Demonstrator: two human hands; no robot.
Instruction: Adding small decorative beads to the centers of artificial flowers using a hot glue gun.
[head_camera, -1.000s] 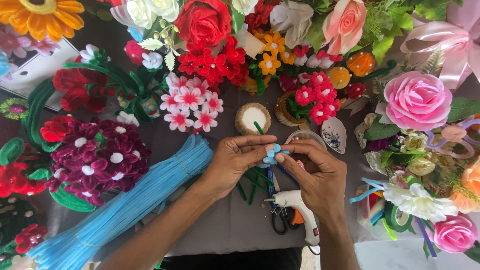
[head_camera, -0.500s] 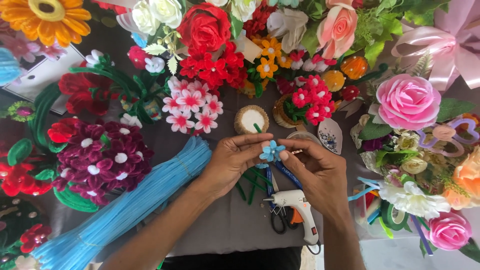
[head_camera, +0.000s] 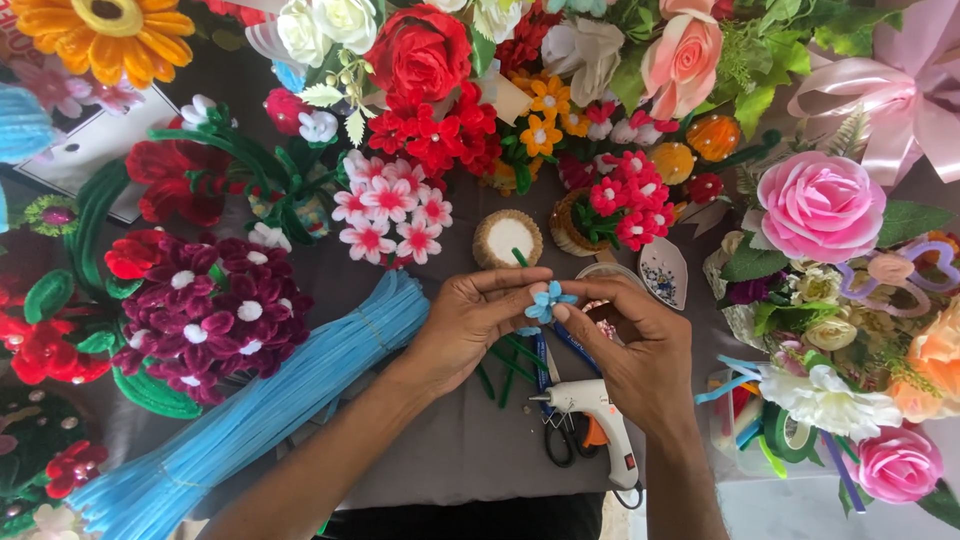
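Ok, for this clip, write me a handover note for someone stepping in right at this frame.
Left hand: fingertips pinching the small blue flower from its left side.
Right hand: fingertips pinching the same flower from the right, above the table.
Nearby: glue gun lying below the hands, scissors beside it, green stems under the hands, blue pipe cleaner bundle to the left.
Done: flower has its petals.
Left: no stem is visibly attached to it yet.

Both forearms reach in from below; the left hand and right hand meet, fingers curled, their tips pinched close together.
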